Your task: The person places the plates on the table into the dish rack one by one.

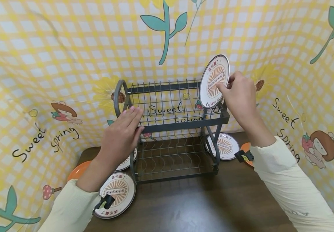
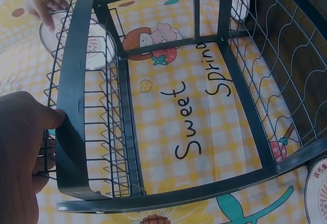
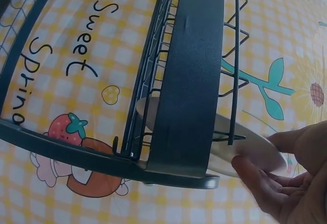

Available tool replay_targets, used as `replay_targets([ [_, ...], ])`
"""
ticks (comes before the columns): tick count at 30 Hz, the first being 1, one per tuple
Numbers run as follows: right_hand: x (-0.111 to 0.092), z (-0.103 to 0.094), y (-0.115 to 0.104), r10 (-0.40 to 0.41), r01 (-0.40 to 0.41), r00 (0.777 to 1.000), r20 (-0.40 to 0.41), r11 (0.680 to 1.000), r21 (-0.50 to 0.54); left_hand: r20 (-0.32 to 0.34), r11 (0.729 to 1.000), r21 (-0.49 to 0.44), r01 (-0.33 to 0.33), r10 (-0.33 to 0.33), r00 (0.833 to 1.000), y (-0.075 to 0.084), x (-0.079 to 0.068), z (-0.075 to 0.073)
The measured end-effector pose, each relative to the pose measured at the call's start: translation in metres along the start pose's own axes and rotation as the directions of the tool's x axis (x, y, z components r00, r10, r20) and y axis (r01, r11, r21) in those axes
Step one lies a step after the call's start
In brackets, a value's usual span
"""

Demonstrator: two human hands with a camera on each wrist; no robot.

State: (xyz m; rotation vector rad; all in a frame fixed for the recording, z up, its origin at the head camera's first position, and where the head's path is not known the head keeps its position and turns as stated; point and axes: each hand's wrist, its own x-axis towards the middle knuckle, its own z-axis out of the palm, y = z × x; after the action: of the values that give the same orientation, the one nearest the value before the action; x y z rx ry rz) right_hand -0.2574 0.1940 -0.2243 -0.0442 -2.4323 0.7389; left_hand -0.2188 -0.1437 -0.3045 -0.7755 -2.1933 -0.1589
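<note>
A two-tier dark metal dish rack [image 1: 181,124] stands on the brown table. My right hand [image 1: 240,93] pinches a white plate [image 1: 209,72] by its right edge, thumb on the printed face. That plate stands tilted in the right end of the upper tier, its lower edge down among the wires. In the right wrist view, the plate [image 3: 255,150] shows partly behind the rack's front bar. At the upper tier's left front corner, my left hand [image 1: 122,132] holds the rack, thumb on the front bar [image 2: 71,127] and fingers over the wires.
Left of the rack lie a printed plate [image 1: 123,183], another plate [image 1: 124,164] partly behind my arm and an orange dish [image 1: 80,169]. A printed plate [image 1: 226,146] and an orange dish [image 1: 246,148] lie to the right. Yellow checked cloth [image 1: 97,48] surrounds the table.
</note>
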Motion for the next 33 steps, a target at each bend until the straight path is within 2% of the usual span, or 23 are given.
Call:
replay_targets([
  [8,-0.014,-0.002,0.011,0.060,-0.069,0.990,0.126,0.995,0.069,-0.022,1.000,-0.012,-0.007,0.007,1.000,-0.002,-0.001,0.002],
  [14,-0.031,0.001,0.028,-0.025,0.000,0.979,0.204,0.992,0.124,-0.016,1.000,-0.011,-0.002,0.002,1.000,-0.002,-0.001,0.002],
  [17,-0.043,0.005,0.040,-0.073,0.053,0.965,0.251,0.995,0.085,-0.013,1.000,-0.010,-0.003,0.003,1.000,-0.002,-0.001,0.001],
  [19,-0.051,0.009,0.049,-0.145,0.137,0.956,0.253,0.989,0.047,-0.009,1.000,-0.006,-0.006,0.006,1.000,-0.001,-0.001,0.002],
  [21,-0.057,0.013,0.059,-0.256,0.256,0.941,0.222,0.966,0.031,-0.005,1.000,-0.003,-0.009,0.009,1.000,-0.001,-0.001,0.002],
  [25,-0.064,0.022,0.077,-0.440,0.439,0.892,0.104,0.898,0.040,-0.009,1.000,0.002,-0.014,0.015,1.000,-0.002,-0.002,0.002],
  [29,-0.066,0.030,0.089,-0.517,0.516,0.856,-0.012,0.855,0.054,-0.026,1.000,-0.004,-0.013,0.013,1.000,-0.002,-0.002,0.002],
  [33,-0.067,0.034,0.093,-0.566,0.572,0.819,-0.094,0.818,0.061,-0.037,1.000,-0.019,-0.016,0.015,0.999,-0.003,-0.004,0.004],
])
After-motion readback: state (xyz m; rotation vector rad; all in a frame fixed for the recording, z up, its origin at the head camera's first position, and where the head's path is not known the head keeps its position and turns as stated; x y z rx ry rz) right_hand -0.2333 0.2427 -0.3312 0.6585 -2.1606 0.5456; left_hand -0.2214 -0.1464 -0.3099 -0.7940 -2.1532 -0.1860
